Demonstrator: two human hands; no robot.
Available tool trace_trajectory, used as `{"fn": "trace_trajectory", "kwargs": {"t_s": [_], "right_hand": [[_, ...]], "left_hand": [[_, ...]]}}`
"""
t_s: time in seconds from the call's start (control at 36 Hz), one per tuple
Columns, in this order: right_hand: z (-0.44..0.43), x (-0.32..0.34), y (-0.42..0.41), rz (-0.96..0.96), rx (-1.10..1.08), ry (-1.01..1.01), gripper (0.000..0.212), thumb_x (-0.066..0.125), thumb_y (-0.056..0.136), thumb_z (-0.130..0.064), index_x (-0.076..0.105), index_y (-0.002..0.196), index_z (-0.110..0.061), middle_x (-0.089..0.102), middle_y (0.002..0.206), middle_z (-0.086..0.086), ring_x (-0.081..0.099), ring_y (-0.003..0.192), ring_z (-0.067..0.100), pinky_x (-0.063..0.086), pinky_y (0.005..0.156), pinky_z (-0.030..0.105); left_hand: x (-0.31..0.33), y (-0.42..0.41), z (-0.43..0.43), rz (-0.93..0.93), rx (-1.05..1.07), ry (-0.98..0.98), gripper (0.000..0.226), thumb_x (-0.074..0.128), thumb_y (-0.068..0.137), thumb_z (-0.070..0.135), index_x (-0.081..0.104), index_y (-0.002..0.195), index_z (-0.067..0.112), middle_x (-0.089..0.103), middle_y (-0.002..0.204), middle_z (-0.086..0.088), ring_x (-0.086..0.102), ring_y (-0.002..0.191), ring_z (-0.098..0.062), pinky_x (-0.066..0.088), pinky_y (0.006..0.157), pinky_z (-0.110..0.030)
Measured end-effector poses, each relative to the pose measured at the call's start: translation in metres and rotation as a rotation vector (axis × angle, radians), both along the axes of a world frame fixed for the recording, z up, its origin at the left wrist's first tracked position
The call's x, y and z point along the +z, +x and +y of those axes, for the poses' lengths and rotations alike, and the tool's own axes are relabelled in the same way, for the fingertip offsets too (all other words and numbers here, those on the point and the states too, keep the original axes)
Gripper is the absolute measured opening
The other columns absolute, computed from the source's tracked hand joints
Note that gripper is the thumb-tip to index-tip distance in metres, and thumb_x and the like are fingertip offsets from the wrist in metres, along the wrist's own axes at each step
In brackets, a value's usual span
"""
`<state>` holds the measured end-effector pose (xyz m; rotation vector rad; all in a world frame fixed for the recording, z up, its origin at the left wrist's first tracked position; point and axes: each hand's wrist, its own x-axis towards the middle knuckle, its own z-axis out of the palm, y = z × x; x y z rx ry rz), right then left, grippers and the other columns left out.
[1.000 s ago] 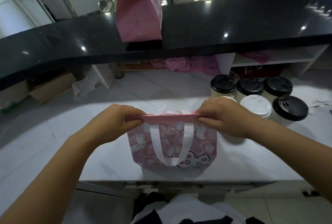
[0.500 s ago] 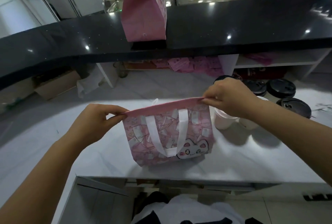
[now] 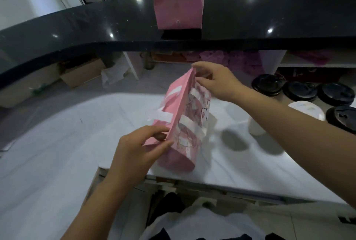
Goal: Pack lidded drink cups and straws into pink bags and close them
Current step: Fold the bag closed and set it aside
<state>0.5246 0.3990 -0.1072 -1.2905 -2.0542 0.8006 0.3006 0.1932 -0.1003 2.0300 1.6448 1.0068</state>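
Bag [image 3: 181, 116] of soft, matte pink material, printed with pale patterns and a cartoon animal face on its right-facing side, sits low over the smooth white worktop [image 3: 67, 143] near the front edge. I cannot tell whether its rounded base rests there or hangs just above. Flat white strap handles lie against both sides. Its top edges are pressed into one straight seam running diagonally away from the person. The left hand [image 3: 138, 151] pinches the near end of that seam between thumb and curled fingers. The right hand [image 3: 217, 81] pinches the far end with thumb and fingertips, its other fingers loosely bent.

To the right on the worktop stands a white-lidded cup [image 3: 306, 110], round and pale, beside four black-lidded cups [image 3: 301, 91] with glossy domed lids. Behind runs a polished, speckled black counter [image 3: 96, 27], where a second pink bag [image 3: 179, 2] stands upright. A cardboard box [image 3: 82, 75] sits below its edge at left.
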Motion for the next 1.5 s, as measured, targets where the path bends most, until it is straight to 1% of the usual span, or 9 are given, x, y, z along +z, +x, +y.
{"fn": "trace_trajectory", "kwargs": {"t_s": [0.14, 0.28, 0.58, 0.69, 0.86, 0.97, 1.14, 1.31, 1.5], "right_hand": [[-0.028, -0.024, -0.001, 0.228, -0.007, -0.157, 0.048, 0.062, 0.096, -0.024, 0.049, 0.141, -0.035, 0.062, 0.117, -0.017, 0.061, 0.101, -0.004, 0.048, 0.071, 0.007], [-0.082, -0.066, 0.017, 0.334, -0.120, -0.295, 0.043, 0.067, 0.094, -0.032, 0.056, 0.135, -0.026, 0.063, 0.124, -0.008, 0.063, 0.106, 0.005, 0.052, 0.087, 0.023], [-0.196, -0.108, 0.028, 0.562, -0.052, -0.686, 0.074, 0.078, 0.074, -0.055, 0.038, 0.137, -0.052, 0.049, 0.136, -0.038, 0.049, 0.126, -0.009, 0.049, 0.084, 0.012], [-0.207, -0.119, 0.029, 0.515, -0.086, -0.612, 0.068, 0.076, 0.086, -0.029, 0.040, 0.141, -0.048, 0.050, 0.141, -0.030, 0.046, 0.130, -0.009, 0.049, 0.094, 0.017], [-0.198, -0.109, 0.036, -0.077, -0.365, -0.166, 0.032, 0.066, 0.089, -0.049, 0.064, 0.115, -0.030, 0.064, 0.109, -0.018, 0.059, 0.099, 0.003, 0.050, 0.086, 0.025], [-0.188, -0.087, 0.037, -0.389, -0.241, -0.041, 0.037, 0.055, 0.088, -0.063, 0.065, 0.098, -0.029, 0.067, 0.094, -0.014, 0.058, 0.083, 0.009, 0.046, 0.072, 0.027], [-0.181, -0.071, 0.027, -0.429, -0.197, 0.054, 0.034, 0.047, 0.094, -0.052, 0.066, 0.090, -0.024, 0.068, 0.085, -0.009, 0.059, 0.078, 0.012, 0.047, 0.076, 0.032], [-0.182, -0.070, 0.018, -0.481, -0.233, 0.166, 0.016, 0.065, 0.075, -0.028, 0.062, 0.064, -0.017, 0.061, 0.059, 0.000, 0.058, 0.057, 0.025, 0.049, 0.064, 0.038], [-0.185, -0.067, 0.008, -0.549, -0.286, 0.135, 0.015, 0.078, 0.058, -0.023, 0.064, 0.059, -0.017, 0.061, 0.053, 0.001, 0.058, 0.053, 0.027, 0.053, 0.067, 0.041]], "left_hand": [[-0.013, -0.007, 0.000, -0.106, 0.038, -0.078, 0.052, 0.082, 0.078, 0.038, 0.066, 0.125, 0.026, 0.066, 0.120, 0.023, 0.061, 0.111, 0.002, 0.046, 0.092, -0.009], [-0.046, -0.022, -0.014, -0.217, 0.139, -0.296, 0.083, 0.083, 0.073, 0.049, 0.032, 0.135, 0.069, 0.037, 0.134, 0.045, 0.046, 0.120, 0.017, 0.046, 0.083, -0.006], [-0.062, -0.038, -0.006, -0.374, 0.076, -0.543, 0.058, 0.075, 0.083, 0.036, 0.049, 0.130, 0.057, 0.060, 0.122, 0.029, 0.065, 0.111, -0.003, 0.059, 0.076, -0.023], [-0.040, -0.049, 0.015, -0.300, -0.070, -0.641, 0.047, 0.055, 0.097, -0.007, 0.073, 0.113, 0.033, 0.074, 0.112, 0.006, 0.073, 0.100, -0.021, 0.059, 0.082, -0.024], [0.024, -0.044, 0.085, -0.200, 0.135, -0.286, 0.029, 0.056, 0.098, 0.003, 0.069, 0.105, 0.028, 0.072, 0.102, 0.003, 0.070, 0.098, -0.017, 0.057, 0.087, -0.036], [0.070, -0.004, 0.149, 0.036, 0.015, -0.117, 0.021, 0.059, 0.098, 0.018, 0.070, 0.114, 0.028, 0.068, 0.103, 0.011, 0.065, 0.098, -0.004, 0.049, 0.086, -0.023], [0.067, 0.072, 0.251, 0.666, -0.162, -0.458, 0.031, 0.058, 0.097, 0.035, 0.075, 0.113, 0.014, 0.073, 0.108, -0.003, 0.067, 0.094, -0.023, 0.050, 0.082, -0.033], [0.010, 0.107, 0.302, 1.025, -0.146, -0.883, 0.033, 0.051, 0.100, 0.026, 0.066, 0.077, 0.008, 0.066, 0.049, 0.001, 0.056, 0.032, -0.013, 0.042, 0.035, -0.019], [-0.007, 0.124, 0.314, 1.239, -0.225, -1.039, 0.025, 0.053, 0.097, 0.018, 0.075, 0.091, 0.007, 0.069, 0.076, -0.004, 0.057, 0.059, -0.017, 0.044, 0.055, -0.030]]}}
